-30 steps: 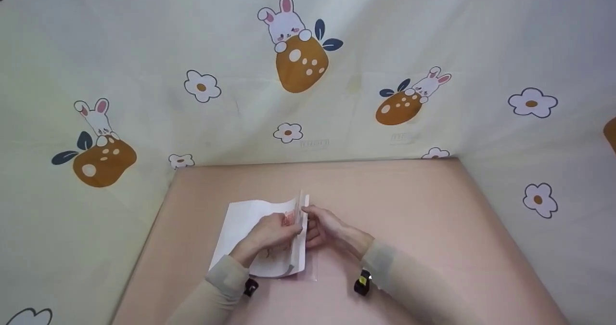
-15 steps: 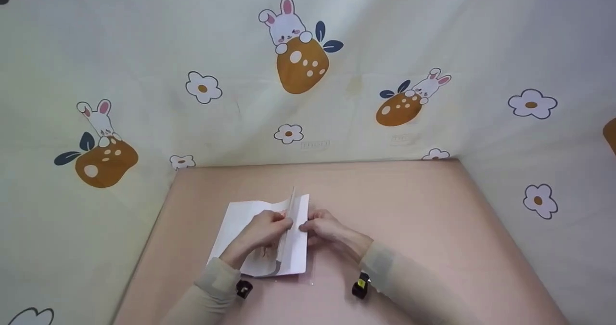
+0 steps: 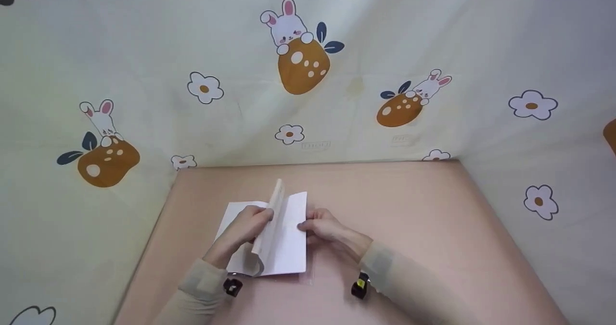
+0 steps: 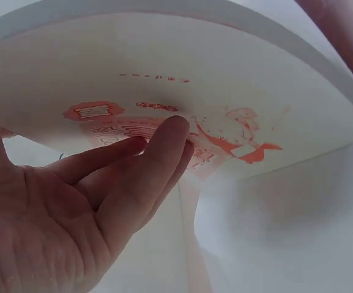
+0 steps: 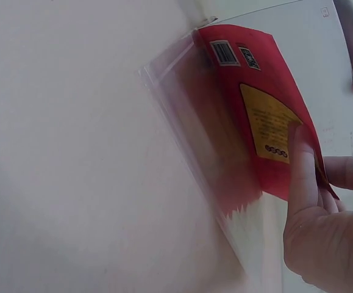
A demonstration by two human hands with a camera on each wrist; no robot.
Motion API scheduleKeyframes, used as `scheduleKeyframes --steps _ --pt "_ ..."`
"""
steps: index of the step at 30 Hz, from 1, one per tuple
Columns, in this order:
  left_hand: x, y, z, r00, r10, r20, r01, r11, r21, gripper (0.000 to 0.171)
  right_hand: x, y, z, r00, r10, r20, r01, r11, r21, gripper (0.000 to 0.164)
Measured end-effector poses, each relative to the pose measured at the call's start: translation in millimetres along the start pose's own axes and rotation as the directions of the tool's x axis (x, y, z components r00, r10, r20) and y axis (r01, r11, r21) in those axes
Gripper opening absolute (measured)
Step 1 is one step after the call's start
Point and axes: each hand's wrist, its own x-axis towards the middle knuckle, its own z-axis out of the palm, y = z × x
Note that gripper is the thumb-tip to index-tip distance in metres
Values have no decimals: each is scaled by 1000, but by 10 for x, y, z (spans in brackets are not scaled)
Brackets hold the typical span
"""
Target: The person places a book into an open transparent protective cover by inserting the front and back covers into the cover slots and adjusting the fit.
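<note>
An open book [image 3: 290, 240] lies near the middle of the table, white inside pages facing up. My left hand [image 3: 244, 226] grips a raised, bent block of its pages [image 3: 272, 219]. In the left wrist view, those fingers lie against a page with red print [image 4: 243, 146]. With thumb and fingers, my right hand [image 3: 333, 227] pinches the book's right edge. The right wrist view shows that thumb on a red flap [image 5: 237, 43] with a barcode and a gold panel, its fingers on the white side. A clear plastic sleeve [image 5: 176, 122] sticks out past the flap.
The pink tabletop [image 3: 409, 209] extends around the book, mostly to the right. A printed cloth [image 3: 356, 118] with rabbits and flowers hangs behind the table and at both sides. A black wrist camera [image 3: 360, 286] sits under the right wrist.
My left hand has moved left, carrying the page block away from the right edge, so more of the white inside shows. My right hand's thumb has shifted slightly lower on the edge.
</note>
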Motion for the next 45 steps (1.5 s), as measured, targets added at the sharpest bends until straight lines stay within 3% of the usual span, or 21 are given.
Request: scheduleKeyframes --steps 6,14,33,45 --pt "-35 -11 -111 998 8 -65 -6 1000 30 35 -4 -18 15 1000 -9 -1 9 1000 -11 27" --pt "-63 -109 -279 997 2 -73 -4 1000 -19 28 -5 -2 19 1000 1 4 -1 1000 21 18" --pt "-108 -293 -520 992 -33 -121 39 998 47 32 4 21 24 999 -27 -18 26 999 -34 24" --pt "-97 -452 -655 988 -113 -105 117 993 27 53 8 49 9 1000 -13 -19 12 998 -56 30"
